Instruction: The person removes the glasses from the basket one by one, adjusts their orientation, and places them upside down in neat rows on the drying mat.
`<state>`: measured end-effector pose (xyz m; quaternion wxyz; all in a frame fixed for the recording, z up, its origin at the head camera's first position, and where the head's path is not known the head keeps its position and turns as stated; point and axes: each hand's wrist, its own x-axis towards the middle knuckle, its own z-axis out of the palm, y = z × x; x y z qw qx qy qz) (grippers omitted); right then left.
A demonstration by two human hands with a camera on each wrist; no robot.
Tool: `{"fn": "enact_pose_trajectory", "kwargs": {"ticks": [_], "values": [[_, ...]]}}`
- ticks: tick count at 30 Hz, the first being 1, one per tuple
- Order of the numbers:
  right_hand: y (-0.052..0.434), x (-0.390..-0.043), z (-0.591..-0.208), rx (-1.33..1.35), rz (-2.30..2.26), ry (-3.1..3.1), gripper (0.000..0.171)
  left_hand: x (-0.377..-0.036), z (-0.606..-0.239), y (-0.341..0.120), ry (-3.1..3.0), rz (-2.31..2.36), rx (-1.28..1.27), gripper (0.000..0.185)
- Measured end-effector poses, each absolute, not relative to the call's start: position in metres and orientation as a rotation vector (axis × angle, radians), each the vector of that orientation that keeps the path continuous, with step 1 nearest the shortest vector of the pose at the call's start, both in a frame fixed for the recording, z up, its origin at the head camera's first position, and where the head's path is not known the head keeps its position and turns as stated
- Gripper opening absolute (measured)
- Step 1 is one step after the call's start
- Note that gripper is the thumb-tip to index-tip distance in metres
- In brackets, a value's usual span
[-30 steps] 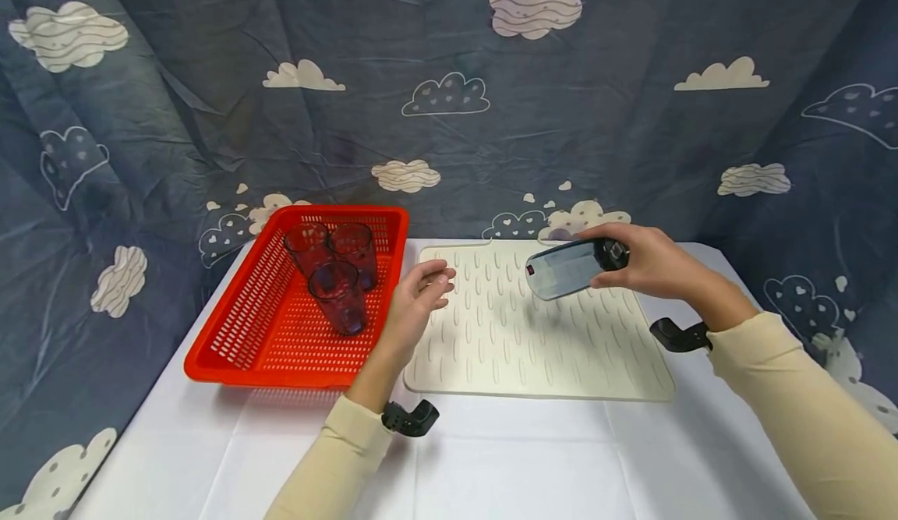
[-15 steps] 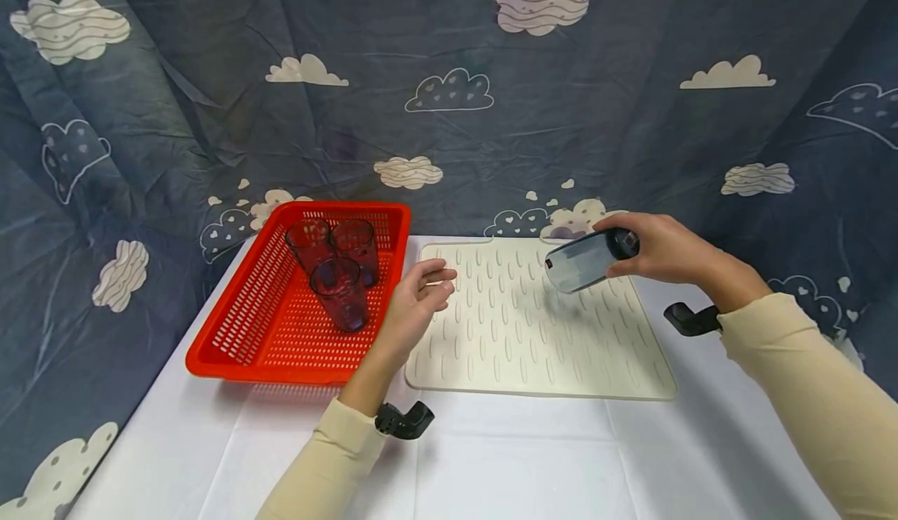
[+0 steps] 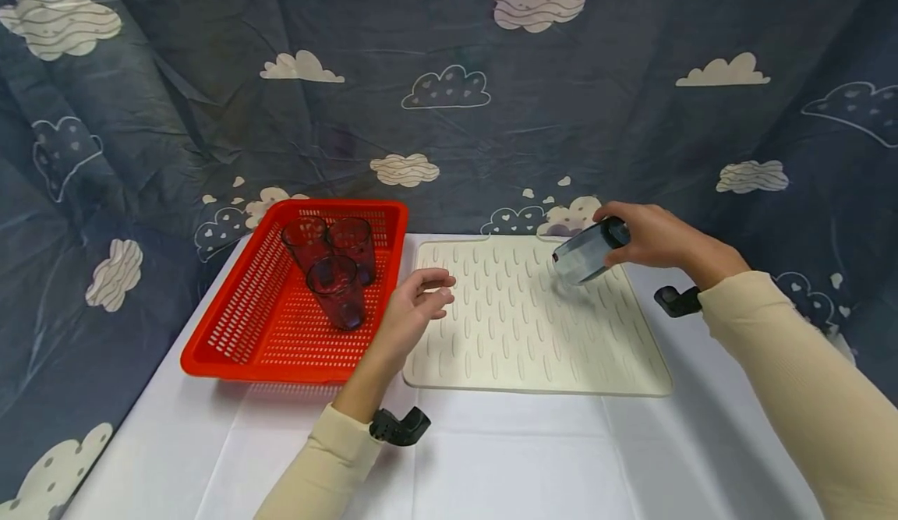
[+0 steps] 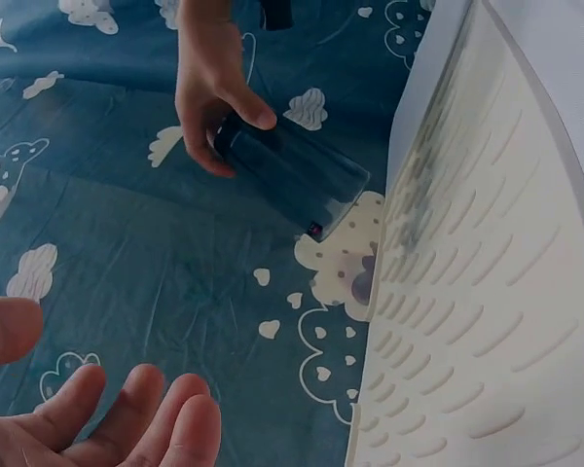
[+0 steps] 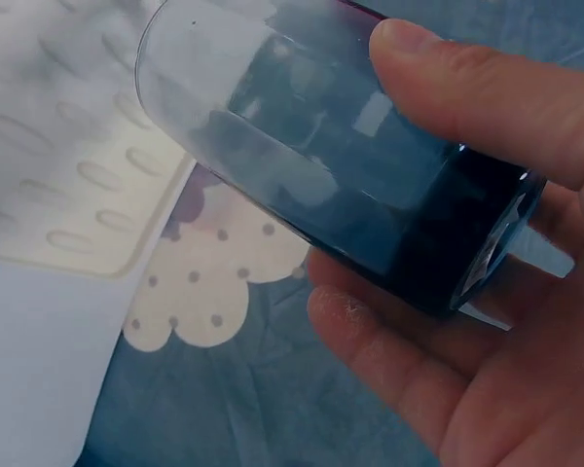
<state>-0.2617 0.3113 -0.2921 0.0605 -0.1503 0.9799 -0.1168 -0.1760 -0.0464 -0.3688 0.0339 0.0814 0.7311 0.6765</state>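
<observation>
my right hand (image 3: 655,241) grips a tilted glass (image 3: 585,253) above the mat (image 3: 533,348), not yet set down; three glasses (image 3: 335,267) wait in the basket (image 3: 231,344); left hand (image 3: 414,305) loose, empty.

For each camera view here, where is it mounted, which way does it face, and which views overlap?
Head: worn high, looking forward and down at the red plastic basket and cream ribbed mat; both hands and sleeves show.
Left wrist: looks across the mat at the right hand; left hand fingers show.
Right wrist: close on the dark transparent glass tumbler; right hand fingers show.
All three share the tumbler and mat.
</observation>
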Motion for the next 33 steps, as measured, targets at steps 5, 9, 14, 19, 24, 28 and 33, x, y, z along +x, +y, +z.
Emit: {"fn": "enact_pose_trajectory", "kwargs": {"ticks": [5, 9, 14, 19, 24, 28, 33], "values": [[0.314, -0.27, -0.29, -0.401, -0.332, 2.942, 0.069, -0.174, -0.37, -0.047, 2.28, 2.07, 0.294, 0.035], [0.317, -0.277, -0.288, -0.369, -0.333, 2.927, 0.069, -0.172, -0.37, -0.045, 2.3, 2.069, 0.304, 0.033], [0.317, -0.285, -0.288, -0.304, -0.338, 2.904, 0.069, -0.172, -0.373, -0.042, 2.299, 2.062, 0.28, 0.034], [0.318, -0.291, -0.293, -0.27, -0.293, 2.882, 0.068, -0.172, -0.373, -0.04, 2.289, 2.077, 0.236, 0.036], [0.321, -0.297, -0.296, -0.202, -0.289, 2.863, 0.071, -0.17, -0.372, -0.039, 2.284, 2.068, 0.219, 0.037], [0.322, -0.301, -0.297, -0.159, -0.336, 2.851, 0.072, -0.169, -0.374, -0.037, 2.303, 2.06, 0.237, 0.037], [0.327, -0.305, -0.303, -0.121, -0.372, 2.858, 0.07, -0.167, -0.375, -0.034, 2.4, 2.004, 0.33, 0.037]]}}
